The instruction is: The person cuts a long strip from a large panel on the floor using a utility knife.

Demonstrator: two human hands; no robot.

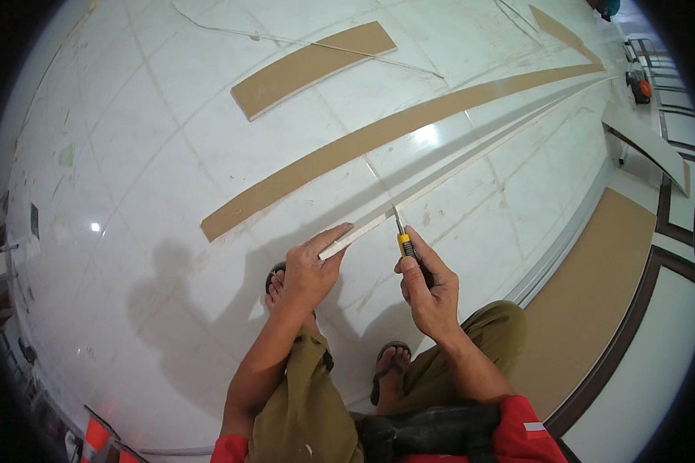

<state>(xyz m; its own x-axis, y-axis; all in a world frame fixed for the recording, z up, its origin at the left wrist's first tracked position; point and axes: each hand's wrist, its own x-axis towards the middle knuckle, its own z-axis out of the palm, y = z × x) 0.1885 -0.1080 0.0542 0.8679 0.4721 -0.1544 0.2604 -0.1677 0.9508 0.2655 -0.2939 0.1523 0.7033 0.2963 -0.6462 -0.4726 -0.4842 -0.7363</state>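
Observation:
A long narrow strip of white board (440,184), seen on its edge, runs from my hands toward the far right. Near its close end my left hand (310,266) grips it, fingers wrapped around the board. My right hand (431,287) is closed on a yellow and black utility knife (406,245). The knife's thin blade points up and away from me, and its tip is at the strip's edge, a short way right of my left hand. Whether the blade cuts into the board cannot be told.
Beyond the strip, a long brown board strip (378,139) and a shorter brown piece (316,68) lie on the dusty tiled floor (139,154). A thin cord (301,38) crosses the shorter piece. At right are a wide brown sheet (594,285) and dark-framed panels (649,339).

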